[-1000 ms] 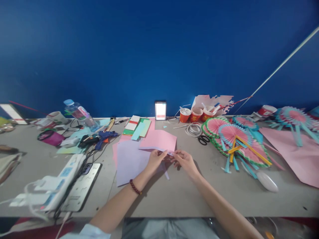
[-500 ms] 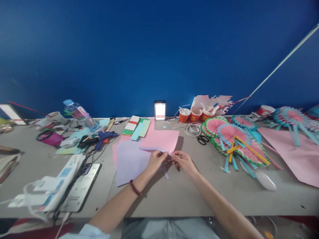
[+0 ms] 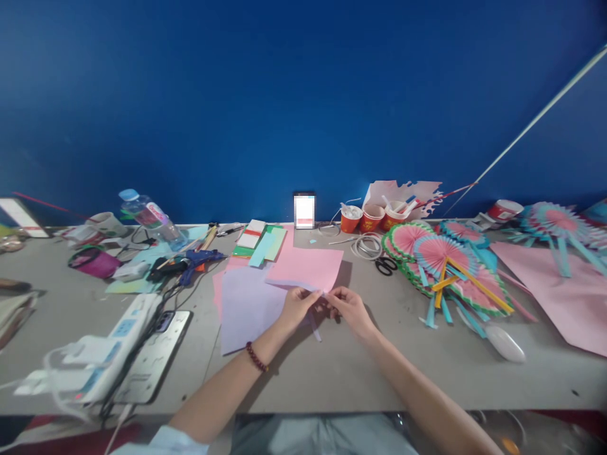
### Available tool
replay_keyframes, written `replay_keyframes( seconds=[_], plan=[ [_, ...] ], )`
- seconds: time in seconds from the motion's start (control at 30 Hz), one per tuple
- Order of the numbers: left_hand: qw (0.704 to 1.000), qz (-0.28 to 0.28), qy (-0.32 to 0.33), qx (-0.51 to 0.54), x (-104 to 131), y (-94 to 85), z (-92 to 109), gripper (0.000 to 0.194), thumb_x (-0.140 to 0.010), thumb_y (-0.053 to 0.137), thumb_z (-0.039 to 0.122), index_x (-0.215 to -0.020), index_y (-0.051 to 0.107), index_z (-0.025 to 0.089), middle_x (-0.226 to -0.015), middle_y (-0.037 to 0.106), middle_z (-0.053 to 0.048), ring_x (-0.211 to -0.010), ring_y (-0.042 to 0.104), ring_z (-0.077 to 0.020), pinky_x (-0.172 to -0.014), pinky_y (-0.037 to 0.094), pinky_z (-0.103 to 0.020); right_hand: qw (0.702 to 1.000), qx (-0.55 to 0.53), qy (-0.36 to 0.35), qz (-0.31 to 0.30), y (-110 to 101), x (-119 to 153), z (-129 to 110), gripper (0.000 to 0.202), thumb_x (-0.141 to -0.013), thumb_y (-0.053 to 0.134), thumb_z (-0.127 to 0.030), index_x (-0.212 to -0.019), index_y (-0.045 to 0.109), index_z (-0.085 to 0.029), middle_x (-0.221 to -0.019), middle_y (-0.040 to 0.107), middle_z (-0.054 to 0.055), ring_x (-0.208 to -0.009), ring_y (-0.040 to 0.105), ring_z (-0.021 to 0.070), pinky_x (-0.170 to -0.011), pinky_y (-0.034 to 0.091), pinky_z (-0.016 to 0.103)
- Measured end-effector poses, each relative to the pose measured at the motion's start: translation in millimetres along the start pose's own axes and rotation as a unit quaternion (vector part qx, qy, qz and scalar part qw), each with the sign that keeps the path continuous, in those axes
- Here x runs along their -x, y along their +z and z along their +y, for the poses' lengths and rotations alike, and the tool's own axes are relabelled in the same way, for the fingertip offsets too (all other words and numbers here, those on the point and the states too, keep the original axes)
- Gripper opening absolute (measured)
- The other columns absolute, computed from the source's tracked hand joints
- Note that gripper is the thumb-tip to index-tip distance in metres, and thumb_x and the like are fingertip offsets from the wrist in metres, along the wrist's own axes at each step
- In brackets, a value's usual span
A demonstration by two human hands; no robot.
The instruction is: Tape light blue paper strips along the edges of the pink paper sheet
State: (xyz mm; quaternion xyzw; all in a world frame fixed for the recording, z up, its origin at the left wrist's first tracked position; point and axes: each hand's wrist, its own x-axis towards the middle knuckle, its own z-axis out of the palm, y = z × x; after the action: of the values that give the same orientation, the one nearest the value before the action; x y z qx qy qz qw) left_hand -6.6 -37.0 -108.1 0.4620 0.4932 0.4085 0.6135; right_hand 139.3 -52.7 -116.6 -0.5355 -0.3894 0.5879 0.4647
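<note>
A pink sheet of paper (image 3: 308, 268) with a lilac strip along its near edge is raised off the table in front of me. My left hand (image 3: 298, 308) pinches that near edge between thumb and fingers. Close beside it, my right hand (image 3: 348, 308) pinches the same edge a little further right, the fingertips almost meeting. Under and left of the raised sheet lies a lilac sheet (image 3: 246, 309), flat on the table. A narrow lilac strip (image 3: 315, 328) pokes out below my hands. The undersides of my fingers are hidden.
Folded paper fans (image 3: 446, 259) and black scissors (image 3: 386, 266) lie to the right, with paper cups (image 3: 372, 218) behind. On the left are a power strip (image 3: 121, 344), a phone (image 3: 154, 357), a blue glue gun (image 3: 196, 262) and a water bottle (image 3: 154, 218). A blue wall stands at the back.
Almost nothing differs. The pink sheet's right corner has shifted slightly to the right, and both hands keep their pinch at the near edge.
</note>
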Motion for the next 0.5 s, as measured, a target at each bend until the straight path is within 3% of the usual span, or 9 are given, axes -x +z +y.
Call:
replay_keyframes(
  seconds=[0.17,0.33,0.5],
  plan=[
    [1.000,-0.006,0.002,-0.019,1.3,-1.3,-0.1,0.044,-0.070,0.065,0.050,-0.045,0.059,0.014,-0.039,0.052,-0.001,-0.036,0.044,-0.0089,-0.043,0.033,-0.023,1.000,0.021,-0.015,0.009,-0.3,1.9,3.1,0.040,-0.064,0.070,-0.054,-0.067,0.053,-0.018,-0.054,0.059,-0.002,-0.039,0.053,0.0101,-0.035,0.032,0.019],
    [1.000,-0.008,-0.001,-0.019,1.8,-0.8,0.5,0.049,-0.070,0.064,0.052,-0.040,0.053,0.015,-0.035,0.047,0.000,-0.036,0.043,-0.0095,-0.044,0.033,-0.024,0.999,0.028,-0.022,0.025,1.0,3.1,3.3,0.040,-0.064,0.071,-0.054,-0.066,0.051,-0.018,-0.052,0.058,-0.004,-0.038,0.053,0.0100,-0.034,0.033,0.019],
    [1.000,0.019,0.016,-0.012,0.9,-1.4,-0.9,0.046,-0.070,0.066,0.049,-0.042,0.053,0.015,-0.037,0.046,0.001,-0.038,0.039,-0.0075,-0.045,0.030,-0.023,0.999,-0.040,0.033,-0.013,-0.2,2.8,-0.6,0.042,-0.064,0.069,-0.056,-0.076,0.059,-0.018,-0.057,0.063,-0.001,-0.039,0.055,0.0110,-0.032,0.031,0.019]
  ],
)
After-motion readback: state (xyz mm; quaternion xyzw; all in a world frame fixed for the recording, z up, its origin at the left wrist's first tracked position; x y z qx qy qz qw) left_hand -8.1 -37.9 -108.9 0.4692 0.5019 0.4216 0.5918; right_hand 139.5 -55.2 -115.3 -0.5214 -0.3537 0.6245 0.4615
